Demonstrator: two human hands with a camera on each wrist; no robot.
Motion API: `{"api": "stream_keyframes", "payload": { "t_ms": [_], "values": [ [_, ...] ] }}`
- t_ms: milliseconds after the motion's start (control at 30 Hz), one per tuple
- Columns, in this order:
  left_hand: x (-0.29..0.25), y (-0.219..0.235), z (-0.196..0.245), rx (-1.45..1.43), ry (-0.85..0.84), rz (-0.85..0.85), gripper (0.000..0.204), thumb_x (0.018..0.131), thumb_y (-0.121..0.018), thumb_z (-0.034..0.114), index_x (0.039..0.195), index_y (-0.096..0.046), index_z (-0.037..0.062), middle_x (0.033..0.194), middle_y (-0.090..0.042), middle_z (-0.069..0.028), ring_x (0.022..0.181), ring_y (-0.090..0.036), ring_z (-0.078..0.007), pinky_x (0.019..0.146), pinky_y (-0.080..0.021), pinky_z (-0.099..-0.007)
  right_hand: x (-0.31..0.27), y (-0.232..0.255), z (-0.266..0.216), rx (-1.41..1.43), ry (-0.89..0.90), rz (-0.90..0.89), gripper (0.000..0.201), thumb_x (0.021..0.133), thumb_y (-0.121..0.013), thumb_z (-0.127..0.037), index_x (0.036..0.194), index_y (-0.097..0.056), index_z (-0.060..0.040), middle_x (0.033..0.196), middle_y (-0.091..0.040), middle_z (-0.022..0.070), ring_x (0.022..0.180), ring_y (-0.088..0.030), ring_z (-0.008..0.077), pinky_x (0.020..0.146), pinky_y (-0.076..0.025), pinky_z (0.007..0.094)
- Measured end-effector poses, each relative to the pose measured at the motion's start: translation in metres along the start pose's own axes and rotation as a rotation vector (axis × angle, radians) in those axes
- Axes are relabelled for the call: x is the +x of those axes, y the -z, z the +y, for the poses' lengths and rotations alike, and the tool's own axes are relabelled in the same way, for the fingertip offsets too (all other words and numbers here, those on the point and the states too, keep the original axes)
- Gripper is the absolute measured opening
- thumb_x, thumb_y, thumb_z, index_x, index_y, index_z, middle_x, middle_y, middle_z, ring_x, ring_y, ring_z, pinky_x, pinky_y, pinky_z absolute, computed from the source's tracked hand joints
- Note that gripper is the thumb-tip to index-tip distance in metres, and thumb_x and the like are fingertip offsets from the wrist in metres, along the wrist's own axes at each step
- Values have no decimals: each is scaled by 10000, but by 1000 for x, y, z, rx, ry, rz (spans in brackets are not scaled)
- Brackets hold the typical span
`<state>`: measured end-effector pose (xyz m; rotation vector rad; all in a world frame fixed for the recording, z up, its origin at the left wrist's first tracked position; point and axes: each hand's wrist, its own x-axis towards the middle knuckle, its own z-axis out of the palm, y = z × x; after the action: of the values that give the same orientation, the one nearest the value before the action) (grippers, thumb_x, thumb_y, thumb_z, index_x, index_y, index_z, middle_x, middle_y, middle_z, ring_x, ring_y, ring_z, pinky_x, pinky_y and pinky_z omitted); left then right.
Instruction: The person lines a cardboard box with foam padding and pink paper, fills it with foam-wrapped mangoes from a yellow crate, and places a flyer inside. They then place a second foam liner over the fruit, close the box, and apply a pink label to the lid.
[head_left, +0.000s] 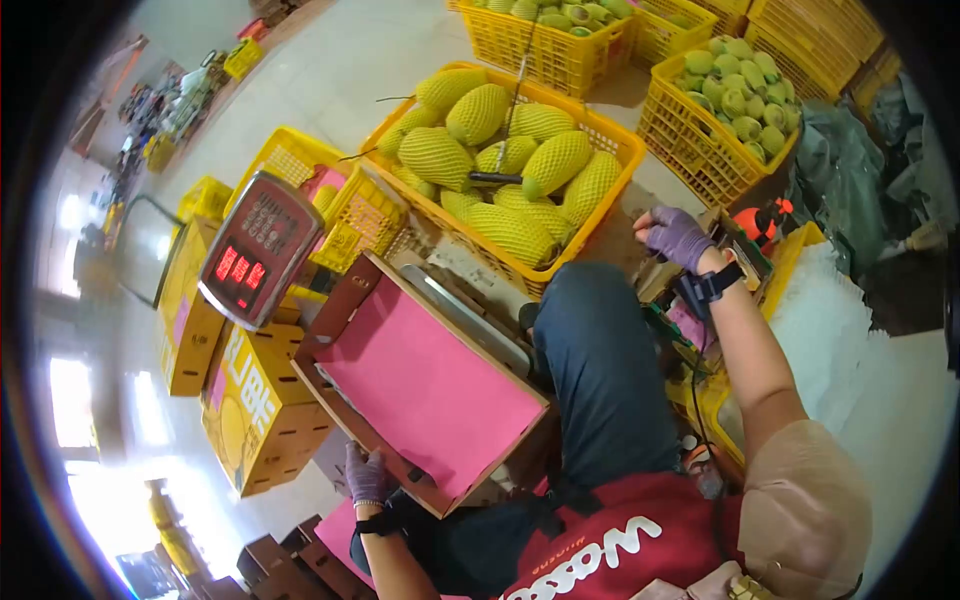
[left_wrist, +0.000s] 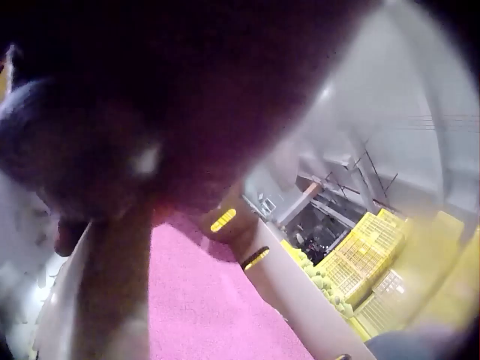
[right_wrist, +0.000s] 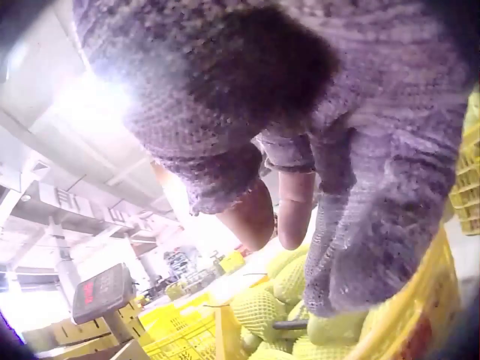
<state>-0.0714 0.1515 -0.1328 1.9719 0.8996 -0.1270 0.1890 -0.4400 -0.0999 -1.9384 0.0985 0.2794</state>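
A cardboard box (head_left: 350, 300) lined with pink paper (head_left: 430, 370) lies tilted beside the person's knee. The left hand (head_left: 367, 475), in a purple glove with bare fingertips, grips its near-left wall; in the left wrist view that hand (left_wrist: 97, 150) is dark and blurred over the wall (left_wrist: 112, 292). To the right of a yellow crate (head_left: 625, 185) of net-wrapped green fruit (head_left: 435, 155), the right hand (head_left: 678, 238) hangs in the air. The right wrist view shows this hand (right_wrist: 300, 150) with fingers loosely bent, nothing between them, above the fruit (right_wrist: 259, 311).
A scale display with red digits (head_left: 258, 250) stands left of the box, near yellow cartons (head_left: 262, 410). More crates of unwrapped green fruit (head_left: 740, 100) stand at the back right. A thin dark rod (head_left: 520, 90) rises over the wrapped fruit. Green sheeting (head_left: 835, 180) lies at the right.
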Motion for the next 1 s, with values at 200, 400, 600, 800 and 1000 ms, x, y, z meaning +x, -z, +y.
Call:
{"api": "stream_keyframes", "payload": {
  "t_ms": [200, 400, 600, 800, 1000],
  "values": [
    [18, -15, 24, 82, -72, -109, 331, 841, -547, -14, 1163, -471, 9, 794, -593, -80, 666, -578, -152, 574, -480, -292, 27, -52, 44, -124, 61, -43, 282, 799, -695, -193, 1029, -636, -42, 879, -662, 118, 770, -650, 219, 701, -518, 334],
    [11, -13, 38, 15, 30, -166, 466, 839, -541, -34, 1283, -411, 19, 1064, -601, -130, 877, -607, -201, 734, -518, -313, 70, -88, 48, -428, 296, -289, 446, 771, -741, -289, 1165, -649, -101, 1045, -662, 140, 979, -627, 297, 862, -480, 378],
    [25, -2, 7, -107, 107, -99, 584, 869, -661, 185, 1389, -419, 79, 653, -529, -19, 493, -450, -114, 426, -345, -253, 72, -114, 72, -242, 114, -326, 438, 820, -679, -364, 1230, -621, -225, 1093, -669, 134, 1032, -628, 317, 905, -473, 394],
    [-3, -15, 58, -162, 214, -118, 753, 880, -658, 167, 1500, -231, 143, 754, -566, -58, 521, -435, -130, 446, -353, -281, 64, -131, 77, -108, 147, -231, 331, 824, -706, -327, 1106, -648, -163, 870, -671, 112, 862, -660, 266, 785, -497, 374],
    [29, 16, 20, 76, 255, -192, 774, 868, -684, 179, 1489, -230, 100, 1010, -597, -135, 772, -573, -203, 601, -483, -332, 65, -129, 60, -234, -17, -263, 350, 830, -675, -378, 1130, -626, -205, 970, -682, 140, 926, -651, 323, 784, -489, 440]
  ]
}}
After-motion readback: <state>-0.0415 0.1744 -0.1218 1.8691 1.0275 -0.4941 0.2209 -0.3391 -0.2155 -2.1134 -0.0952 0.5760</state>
